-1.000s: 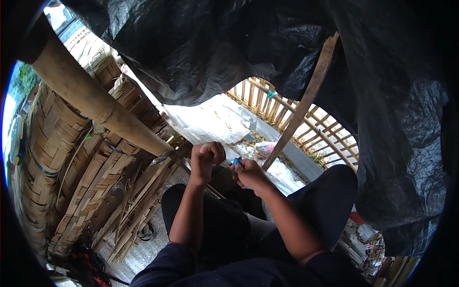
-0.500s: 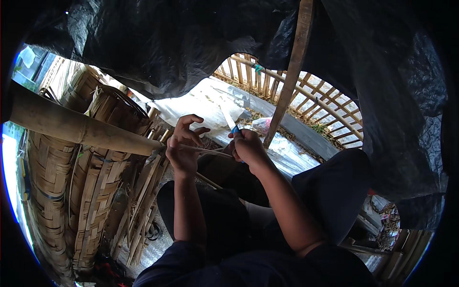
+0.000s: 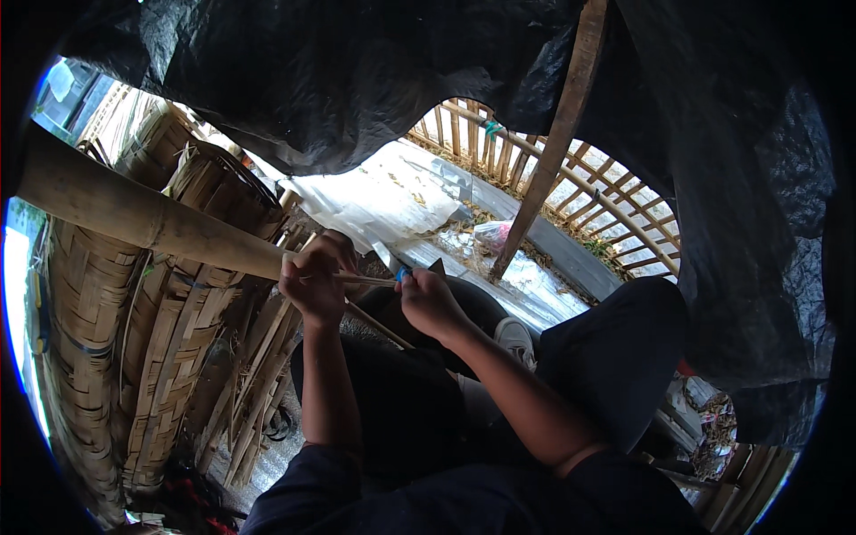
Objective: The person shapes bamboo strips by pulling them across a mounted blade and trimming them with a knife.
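Note:
My right hand (image 3: 430, 306) is closed around a knife (image 3: 385, 256) with a pale blade and blue at its handle. The blade points up and to the left. Thin pale bamboo strips (image 3: 364, 280) stretch between my hands, and my left hand (image 3: 314, 280) pinches their left end with curled fingers. The strips meet my right hand just beside the knife's blue part. Whether the blade touches them I cannot tell.
A thick bamboo pole (image 3: 152, 223) comes in from the left, close to my left hand. Tall woven bamboo baskets (image 3: 85, 357) and loose sticks (image 3: 254, 392) stand below it. Black plastic sheeting (image 3: 312, 71) hangs overhead. A slanted wooden post (image 3: 557, 134) stands before a slatted bamboo fence (image 3: 615, 201).
Both hands have moved down and left. The fingers of my left hand have curled in around the strips. The knife has come lower with my right hand, and a shoe now shows beyond my right forearm.

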Motion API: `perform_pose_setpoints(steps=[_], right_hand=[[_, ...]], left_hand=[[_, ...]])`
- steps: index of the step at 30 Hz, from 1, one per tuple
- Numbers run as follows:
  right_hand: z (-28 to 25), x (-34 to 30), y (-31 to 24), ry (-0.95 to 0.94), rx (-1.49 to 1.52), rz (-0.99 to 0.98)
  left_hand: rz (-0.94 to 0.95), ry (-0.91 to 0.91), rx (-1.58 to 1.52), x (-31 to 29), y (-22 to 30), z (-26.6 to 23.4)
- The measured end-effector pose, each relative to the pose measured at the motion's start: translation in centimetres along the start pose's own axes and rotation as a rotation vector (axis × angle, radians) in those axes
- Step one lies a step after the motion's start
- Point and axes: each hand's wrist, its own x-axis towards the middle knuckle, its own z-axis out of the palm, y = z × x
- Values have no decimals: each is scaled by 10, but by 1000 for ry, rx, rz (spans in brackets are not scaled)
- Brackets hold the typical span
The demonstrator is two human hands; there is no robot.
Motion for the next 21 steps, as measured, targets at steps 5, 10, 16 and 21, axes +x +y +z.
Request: perform_pose_setpoints(steps=[5, 10, 16, 21], right_hand=[[24, -16, -13, 3, -66, -230], [33, -25, -15, 52, -203, -347], [37, -8, 19, 8, -392, -289], [33, 11, 65, -2, -488, -148]], left_hand=[[80, 93, -227, -3, -7, -18], [115, 134, -175, -4, -10, -4], [33, -39, -225, -2, -5, -20], [107, -45, -232, -1, -7, -20]])
